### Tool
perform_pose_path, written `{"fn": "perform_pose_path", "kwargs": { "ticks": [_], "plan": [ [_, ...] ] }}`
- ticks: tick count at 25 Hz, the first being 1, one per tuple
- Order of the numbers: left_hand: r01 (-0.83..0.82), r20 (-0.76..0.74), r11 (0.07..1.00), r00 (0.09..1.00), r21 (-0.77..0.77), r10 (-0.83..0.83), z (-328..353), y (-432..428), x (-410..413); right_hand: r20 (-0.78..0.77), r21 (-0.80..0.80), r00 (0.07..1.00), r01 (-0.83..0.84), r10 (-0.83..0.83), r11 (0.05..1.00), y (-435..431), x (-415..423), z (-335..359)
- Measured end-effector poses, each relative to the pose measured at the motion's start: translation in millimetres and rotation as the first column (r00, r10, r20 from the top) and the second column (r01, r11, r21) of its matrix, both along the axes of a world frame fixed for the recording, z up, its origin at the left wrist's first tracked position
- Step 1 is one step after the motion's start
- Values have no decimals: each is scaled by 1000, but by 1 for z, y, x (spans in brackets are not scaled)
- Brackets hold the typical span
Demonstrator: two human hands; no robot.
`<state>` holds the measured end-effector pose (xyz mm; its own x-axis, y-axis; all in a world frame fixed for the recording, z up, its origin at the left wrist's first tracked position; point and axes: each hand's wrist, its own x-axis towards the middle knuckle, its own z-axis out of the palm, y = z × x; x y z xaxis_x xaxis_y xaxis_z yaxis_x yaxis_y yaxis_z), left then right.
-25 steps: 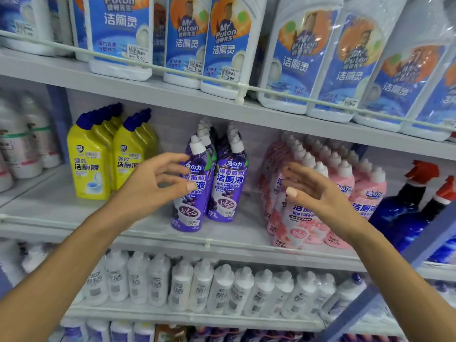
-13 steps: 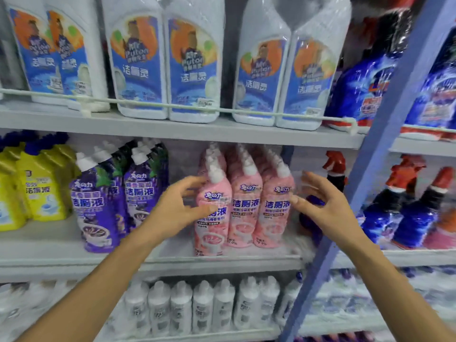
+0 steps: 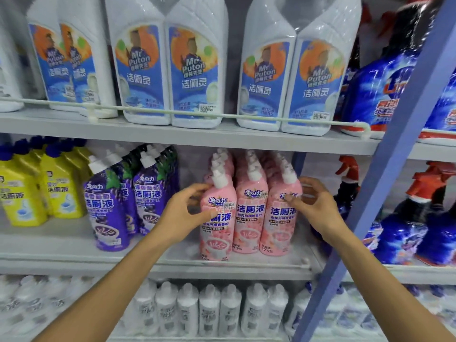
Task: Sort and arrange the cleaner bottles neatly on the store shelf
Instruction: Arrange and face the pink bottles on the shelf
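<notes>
Three rows of pink cleaner bottles stand on the middle shelf (image 3: 74,264). My left hand (image 3: 181,213) grips the front-left pink bottle (image 3: 217,235) from its left side, thumb on the label and fingers up by the neck. That bottle stands a little further forward than its neighbours. My right hand (image 3: 315,208) holds the front-right pink bottle (image 3: 278,230) from its right side, thumb on the front and fingers curled behind. The middle pink bottle (image 3: 250,218) stands untouched between them.
Purple bottles (image 3: 106,213) and yellow bottles (image 3: 61,193) fill the shelf to the left. Blue spray bottles (image 3: 399,233) with red triggers stand right, behind a blue upright post (image 3: 385,183). Large white bottles (image 3: 192,70) sit above behind a rail; small white bottles (image 3: 209,309) below.
The view swung right from the purple bottles to the pink ones. Both hands moved in from open air and closed onto the outer front pink bottles.
</notes>
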<state>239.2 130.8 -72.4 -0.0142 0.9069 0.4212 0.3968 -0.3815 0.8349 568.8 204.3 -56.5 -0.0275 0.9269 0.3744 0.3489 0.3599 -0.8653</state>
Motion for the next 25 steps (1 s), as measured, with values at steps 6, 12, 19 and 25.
{"fn": "perform_pose_path", "kwargs": {
  "ticks": [6,12,19,25],
  "plan": [
    [67,0,998,998,6,-67,8,-2,-6,49,22,999,-12,11,1000,3,-3,-1],
    [96,3,995,995,-9,-96,9,-3,-8,45,43,999,-18,16,999,1,-2,-2],
    [123,11,992,992,-10,-123,6,-2,-13,24,45,999,-28,27,999,1,-3,-2],
    [137,8,991,991,-6,-137,7,0,-16,17,21,999,-50,49,999,1,-1,1]
  ]
}}
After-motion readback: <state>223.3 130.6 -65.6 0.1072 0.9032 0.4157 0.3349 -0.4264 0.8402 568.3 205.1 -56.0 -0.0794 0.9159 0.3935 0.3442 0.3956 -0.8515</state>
